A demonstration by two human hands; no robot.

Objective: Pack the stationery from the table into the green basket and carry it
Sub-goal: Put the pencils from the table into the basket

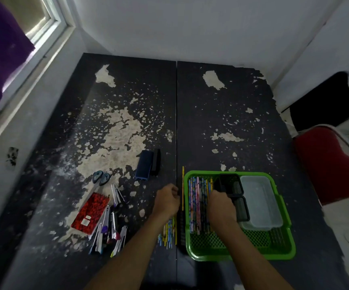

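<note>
White-walled corner room, window on the left; black tabletop (pixel 232 114) with peeling paint filled the view, red chair (pixel 324 164) at its right edge. Green basket (pixel 282 250) sat near-right on the tabletop, already holding a clear plastic box (pixel 261 204), two small black trays (pixel 230 185) and a row of patterned pencils (pixel 196 206) along its left side. Red notebook (pixel 90 212) lay at left with a heap of pens and staplers (pixel 110 227) beside it, scissors (pixel 100 177) just above, blue-black box (pixel 147 166) further up. Loose pencil bunch (pixel 168 233) was on the tabletop just left of the basket, one yellow pencil (pixel 183 185) along the rim outside.

Left hand (pixel 167 198) curled closed over the top of the loose bunch, looked to be gripping some but fingers hidden, can't confirm. Right hand (pixel 221 203) was inside the basket, fingers bent down on the packed pencils, seemingly pressing or straightening them, not clearly holding any.

Step judged: pencil transfer, mid-task. Next move likely calls for lifting the remaining bunch over the rim and laying it parallel with the row, then the left pile, then carrying
</note>
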